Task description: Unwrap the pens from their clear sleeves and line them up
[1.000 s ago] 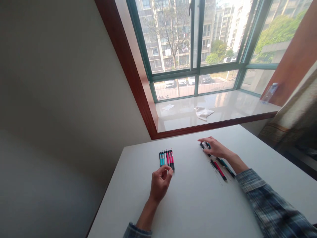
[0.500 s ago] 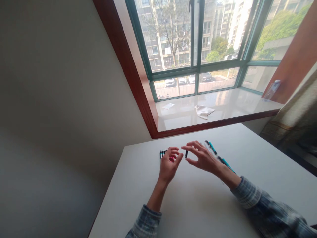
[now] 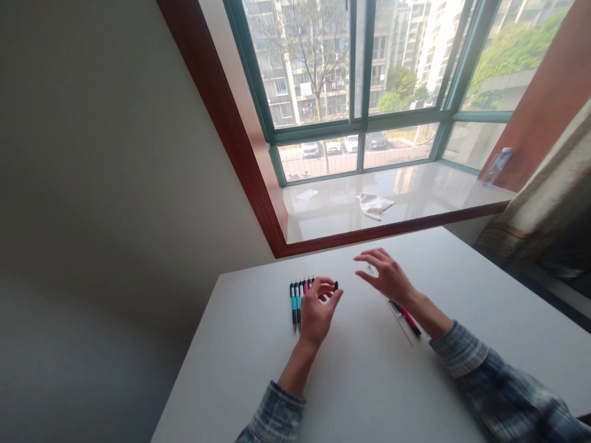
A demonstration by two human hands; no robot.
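My left hand [image 3: 316,315] pinches a small black pen part [image 3: 336,286] between thumb and fingertips, a little above the white table. Beside it lies a row of several pens [image 3: 294,304], turquoise-and-black ones and at least one pink; the hand covers part of the row. To the right, my right hand [image 3: 390,278] is held over the table with thumb and fingers apart and nothing between them. Close to its fingertips is a small thin piece [image 3: 370,269], too small to name. A red-and-black pen piece [image 3: 410,320] and a thin white stick [image 3: 401,322] lie below my right wrist.
The white table [image 3: 360,375] meets a wall [image 3: 115,184] on the left and a window sill [image 3: 332,215] at the back. On the sill are a crumpled white cloth [image 3: 375,205], a flat white paper [image 3: 306,194] and a clear bottle [image 3: 496,166]. A curtain [image 3: 530,178] hangs at right.
The black pen part has passed from my right hand to my left. My right hand has drawn away to the right, uncovering the red piece. More of the pen row shows.
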